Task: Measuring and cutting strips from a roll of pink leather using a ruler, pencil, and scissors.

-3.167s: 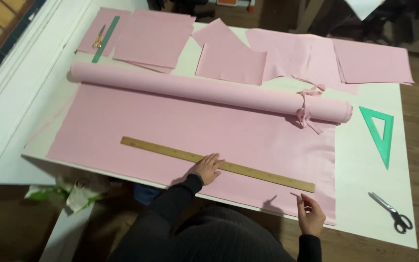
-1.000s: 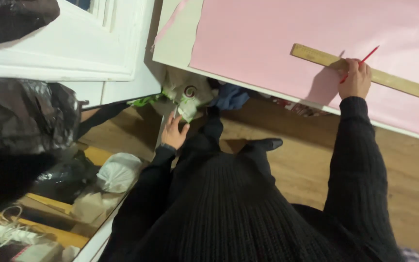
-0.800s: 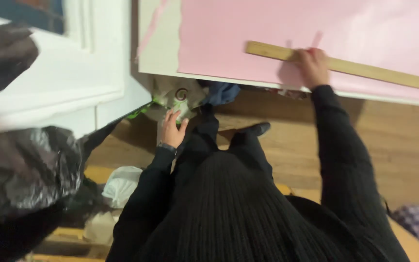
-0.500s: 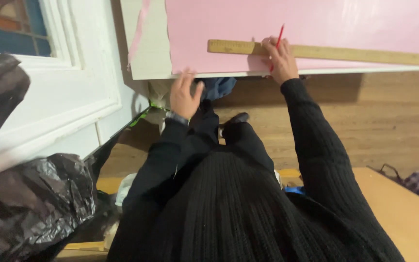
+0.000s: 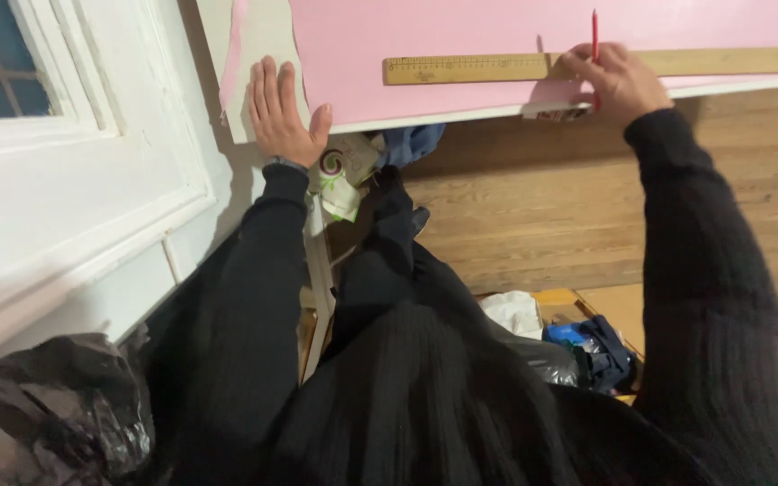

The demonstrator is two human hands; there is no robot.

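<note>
Pink fabric (image 5: 461, 31) lies spread over the white table (image 5: 267, 36) at the top of the head view. A long wooden ruler (image 5: 470, 68) rests on the fabric near the table's front edge. My left hand (image 5: 279, 112) lies flat with fingers apart on the table's corner, its thumb against the fabric's edge. My right hand (image 5: 607, 79) presses on the ruler and holds a red pencil (image 5: 594, 27) that points upward. Black sleeves cover both my arms.
A white window frame and sill (image 5: 65, 153) stand at the left. A black plastic bag (image 5: 47, 405) sits at the lower left. Under the table are crumpled paper (image 5: 339, 175), blue cloth (image 5: 411, 142) and a box of white and blue items (image 5: 569, 333) on wooden floor.
My left hand has come up from the crumpled things under the table and now rests flat on the table's corner. My right hand stays on the ruler with the pencil. The view has swung.
</note>
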